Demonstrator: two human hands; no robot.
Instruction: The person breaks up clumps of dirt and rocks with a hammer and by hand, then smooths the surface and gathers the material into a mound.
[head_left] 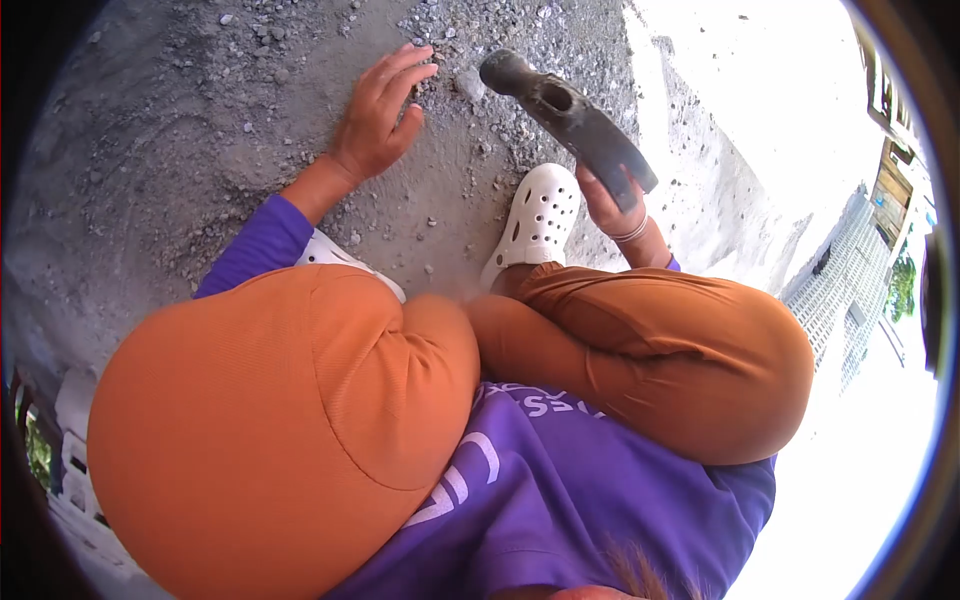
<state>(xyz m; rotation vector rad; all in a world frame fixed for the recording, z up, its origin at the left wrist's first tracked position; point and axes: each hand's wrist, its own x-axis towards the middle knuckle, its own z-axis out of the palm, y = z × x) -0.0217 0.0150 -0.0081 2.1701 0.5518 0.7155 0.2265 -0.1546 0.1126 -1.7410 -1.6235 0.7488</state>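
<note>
My right hand (612, 208) is wrapped round a claw hammer and holds it raised over the ground. The dark metal head of the hammer (588, 128) faces me, its round striking face toward the upper left and its claw near my fingers. Most of the handle is hidden behind the head. My left hand (378, 118) is low over the gravel, fingers stretched out and partly apart, with nothing visible in it. Just right of its fingertips lies a pale grey stone (468, 86), below the striking face.
Loose gravel (250, 100) and dust cover the ground. A white clog (545, 215) is close below the hammer, and another clog (340, 255) shows by my left forearm. My bent knees in orange trousers (270, 400) flank the space. Bright sunlit ground is at right.
</note>
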